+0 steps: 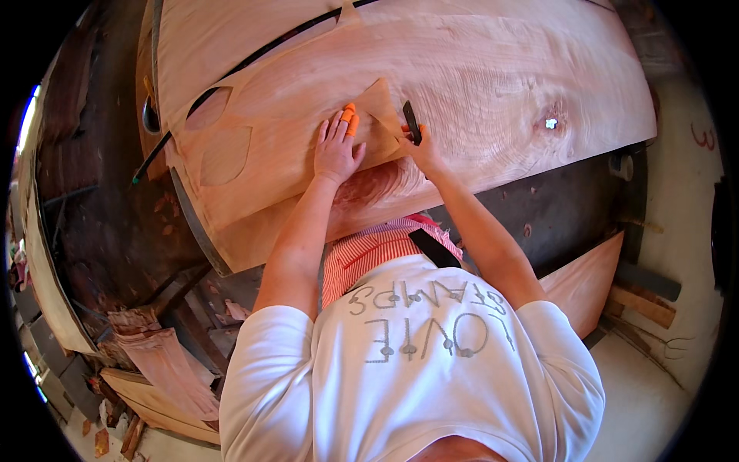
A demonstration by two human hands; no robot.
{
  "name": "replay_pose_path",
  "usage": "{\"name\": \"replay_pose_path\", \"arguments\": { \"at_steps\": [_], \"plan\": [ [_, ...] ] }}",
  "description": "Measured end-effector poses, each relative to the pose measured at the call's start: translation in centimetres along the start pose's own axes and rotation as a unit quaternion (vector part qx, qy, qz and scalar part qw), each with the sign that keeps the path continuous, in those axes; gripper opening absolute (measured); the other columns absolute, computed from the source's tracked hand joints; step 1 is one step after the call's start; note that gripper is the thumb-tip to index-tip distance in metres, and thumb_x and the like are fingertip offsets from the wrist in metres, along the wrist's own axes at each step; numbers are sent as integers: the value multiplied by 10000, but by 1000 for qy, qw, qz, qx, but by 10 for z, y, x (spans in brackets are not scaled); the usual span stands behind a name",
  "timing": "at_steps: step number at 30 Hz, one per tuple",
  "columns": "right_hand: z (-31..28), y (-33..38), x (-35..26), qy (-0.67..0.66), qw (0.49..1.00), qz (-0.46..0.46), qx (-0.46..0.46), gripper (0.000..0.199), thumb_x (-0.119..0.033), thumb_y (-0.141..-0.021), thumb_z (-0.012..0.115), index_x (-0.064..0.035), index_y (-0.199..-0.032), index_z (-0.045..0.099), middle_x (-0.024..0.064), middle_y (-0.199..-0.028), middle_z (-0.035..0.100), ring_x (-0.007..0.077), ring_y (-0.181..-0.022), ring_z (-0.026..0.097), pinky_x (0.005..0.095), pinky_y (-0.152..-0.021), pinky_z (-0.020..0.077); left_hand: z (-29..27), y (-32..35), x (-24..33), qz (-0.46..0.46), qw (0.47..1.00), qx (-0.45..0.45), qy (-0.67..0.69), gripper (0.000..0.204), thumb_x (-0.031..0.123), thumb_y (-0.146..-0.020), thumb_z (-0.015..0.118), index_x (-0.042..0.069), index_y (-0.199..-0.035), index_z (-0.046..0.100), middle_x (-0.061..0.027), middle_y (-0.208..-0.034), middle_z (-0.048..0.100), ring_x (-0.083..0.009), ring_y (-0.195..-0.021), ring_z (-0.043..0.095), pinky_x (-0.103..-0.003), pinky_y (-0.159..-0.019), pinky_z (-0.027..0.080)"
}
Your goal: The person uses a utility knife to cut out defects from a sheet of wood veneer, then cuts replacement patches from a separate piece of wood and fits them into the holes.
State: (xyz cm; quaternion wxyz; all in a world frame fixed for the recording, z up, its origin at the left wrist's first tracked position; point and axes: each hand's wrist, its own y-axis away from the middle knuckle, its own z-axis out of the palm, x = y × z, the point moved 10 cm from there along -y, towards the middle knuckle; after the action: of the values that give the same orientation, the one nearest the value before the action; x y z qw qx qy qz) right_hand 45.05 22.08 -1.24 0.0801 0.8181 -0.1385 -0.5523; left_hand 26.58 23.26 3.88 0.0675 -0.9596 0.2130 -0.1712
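Observation:
A large sheet of thin pinkish wood veneer (477, 92) lies spread before me, with a smaller tan veneer piece (285, 146) on top of it. My left hand (336, 154) rests flat on that smaller piece, fingers stretched out, with orange finger covers (349, 119) on some of them. Just right of it, my right hand (423, 151) is closed around a dark, flat, knife-like tool (411, 122) that points away from me. Beside the tool, a pointed veneer corner (382, 104) stands up from the piece. The tool's lower end is hidden by my fingers.
A dark curved strip (285, 37) runs across the veneer at the far left. The big sheet has a ragged knot hole (551, 123) on the right. Veneer scraps (165, 362) lie low on the left, and wood strips (643, 304) lie on the right.

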Motion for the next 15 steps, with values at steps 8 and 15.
{"name": "replay_pose_path", "arguments": {
  "at_steps": [8, 15],
  "plan": [
    [5, 13, -67, 38, 997, -66, -23, 268, -147, -754, 607, -11, -975, 543, 55, -752, 581, 126, -678, 542, 257, -635, 439, 0, 2, -3, -1, 1000, 1, 26, 560, 306, -764, 544, 52, -1242, 399, -94, -1333, 327, -218, -1252, 273, -393, -1038, 197],
    [14, 15, -101, -40, 991, -122, -33, 251, -130, -769, 599, -20, -986, 537, 2, -731, 534, 63, -642, 482, 214, -587, 407, -23, 5, -33, -58, 966, 86, 237, 568, 257, -790, 537, 38, -1277, 343, -122, -1351, 308, -274, -1241, 297, -370, -1023, 239]
  ]
}}
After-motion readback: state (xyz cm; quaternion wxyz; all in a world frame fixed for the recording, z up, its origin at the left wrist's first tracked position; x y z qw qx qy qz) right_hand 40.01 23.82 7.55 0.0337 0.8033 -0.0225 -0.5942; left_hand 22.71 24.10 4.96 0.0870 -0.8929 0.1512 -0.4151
